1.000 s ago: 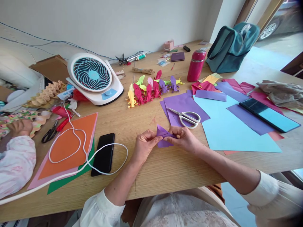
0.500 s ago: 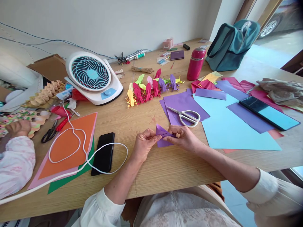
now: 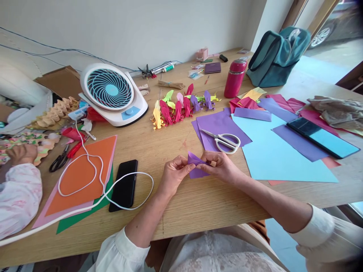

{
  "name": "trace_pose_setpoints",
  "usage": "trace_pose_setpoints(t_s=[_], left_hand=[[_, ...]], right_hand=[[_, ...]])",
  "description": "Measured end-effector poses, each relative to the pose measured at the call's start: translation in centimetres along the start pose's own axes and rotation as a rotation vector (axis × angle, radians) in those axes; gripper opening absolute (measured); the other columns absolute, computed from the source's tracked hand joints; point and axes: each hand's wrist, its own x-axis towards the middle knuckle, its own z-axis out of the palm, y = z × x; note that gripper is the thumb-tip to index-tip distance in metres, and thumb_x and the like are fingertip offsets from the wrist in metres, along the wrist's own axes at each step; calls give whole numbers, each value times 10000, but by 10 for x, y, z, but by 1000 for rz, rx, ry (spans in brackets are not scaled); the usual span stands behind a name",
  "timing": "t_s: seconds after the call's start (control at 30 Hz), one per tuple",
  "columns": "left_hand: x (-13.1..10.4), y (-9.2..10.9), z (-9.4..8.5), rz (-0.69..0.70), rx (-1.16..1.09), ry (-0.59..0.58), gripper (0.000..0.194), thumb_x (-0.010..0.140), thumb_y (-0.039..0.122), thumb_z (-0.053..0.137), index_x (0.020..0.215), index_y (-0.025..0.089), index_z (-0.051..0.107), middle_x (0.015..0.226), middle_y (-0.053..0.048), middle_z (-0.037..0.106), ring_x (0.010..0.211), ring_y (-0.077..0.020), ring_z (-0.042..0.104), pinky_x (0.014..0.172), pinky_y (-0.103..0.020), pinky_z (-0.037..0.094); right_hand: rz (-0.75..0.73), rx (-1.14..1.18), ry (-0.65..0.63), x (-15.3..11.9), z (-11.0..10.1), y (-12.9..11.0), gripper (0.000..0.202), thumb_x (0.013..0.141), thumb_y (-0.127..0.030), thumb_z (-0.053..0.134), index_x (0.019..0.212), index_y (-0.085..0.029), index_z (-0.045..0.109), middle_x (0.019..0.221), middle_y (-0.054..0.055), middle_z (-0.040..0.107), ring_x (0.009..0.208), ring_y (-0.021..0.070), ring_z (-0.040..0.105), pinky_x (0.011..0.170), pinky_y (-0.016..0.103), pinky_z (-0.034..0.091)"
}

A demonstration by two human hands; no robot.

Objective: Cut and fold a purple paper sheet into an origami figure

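A small folded piece of purple paper [image 3: 194,158] is pinched between both hands above the table. My left hand [image 3: 176,170] grips its left side with thumb and fingertips. On its right side, my right hand [image 3: 219,164] closes thumb and fingers over the paper, hiding part of it. Another bit of purple paper [image 3: 196,173] shows just below the fingers; whether it belongs to the same piece I cannot tell. White-handled scissors [image 3: 227,142] lie beyond my right hand on purple sheets [image 3: 210,121]. Several folded paper flowers [image 3: 177,107] in mixed colours lie farther back.
To the right are a light blue sheet [image 3: 280,158], a tablet-like device [image 3: 323,136] and a pink bottle [image 3: 235,78]. On the left stand a fan [image 3: 112,92], a black phone [image 3: 124,185], a white cable [image 3: 85,207] and orange paper [image 3: 85,177]. Another person's hand [image 3: 22,154] rests far left.
My hands stay pinched on the purple paper with only a slight shift of the fingers. The whole view has moved a little; nothing else visibly differs.
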Motion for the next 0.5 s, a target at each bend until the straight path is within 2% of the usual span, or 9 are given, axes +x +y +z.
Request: trace_pose_setpoints(t_s=[0.23,0.5], left_hand=[[0,5,1,40,16,38,356,661,411,869,561,165,632,603,42,503,632,-100,452,640,-247,393],[2,4,-3,31,5,1,362,650,421,875,582,164,628,615,38,543,626,-100,470,647,-247,421]], right_hand=[[-1,-13,-9,-1,1,-1,370,853,-497,677,681,-178,604,645,-16,523,575,107,420,538,261,310],[-35,-31,-11,-1,-1,-2,375,868,-487,672,675,-173,601,643,-14,524,577,102,430,540,253,322]])
